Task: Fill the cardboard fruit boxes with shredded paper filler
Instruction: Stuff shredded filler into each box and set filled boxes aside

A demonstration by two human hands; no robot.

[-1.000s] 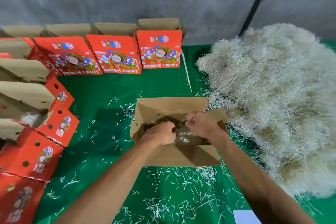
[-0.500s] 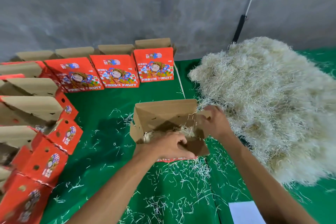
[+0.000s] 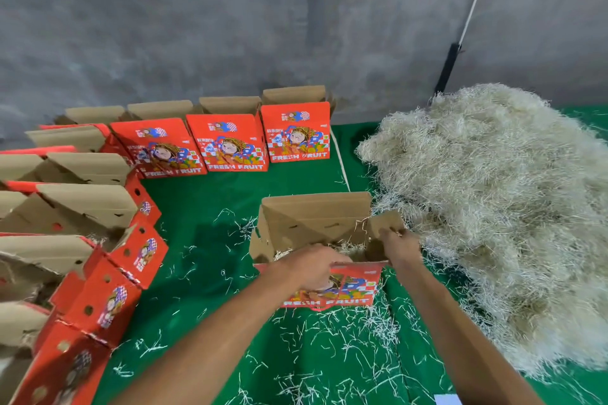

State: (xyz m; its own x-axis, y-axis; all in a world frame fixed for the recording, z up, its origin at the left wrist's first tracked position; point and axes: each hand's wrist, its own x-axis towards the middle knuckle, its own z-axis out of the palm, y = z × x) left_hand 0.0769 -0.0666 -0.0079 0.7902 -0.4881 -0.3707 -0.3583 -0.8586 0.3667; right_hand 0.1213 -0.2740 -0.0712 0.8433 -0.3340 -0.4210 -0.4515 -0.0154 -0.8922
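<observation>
An open red "Fresh Fruit" cardboard box (image 3: pixel 316 223) stands in the middle of the green table, with pale shredded paper (image 3: pixel 345 246) showing inside it. My left hand (image 3: pixel 309 268) grips the box's near front wall at the rim. My right hand (image 3: pixel 399 245) holds the box's right side flap. A big heap of shredded paper filler (image 3: pixel 500 214) lies just right of the box, touching its right side.
Several more open red fruit boxes stand in a row along the back (image 3: pixel 227 141) and down the left side (image 3: pixel 98 273). Loose paper shreds (image 3: pixel 345 345) litter the green table cover (image 3: pixel 204 240). A grey wall rises behind.
Both hands came out of the box's inside and took hold of its walls. The box's red front face now shows, and the camera view has tilted up.
</observation>
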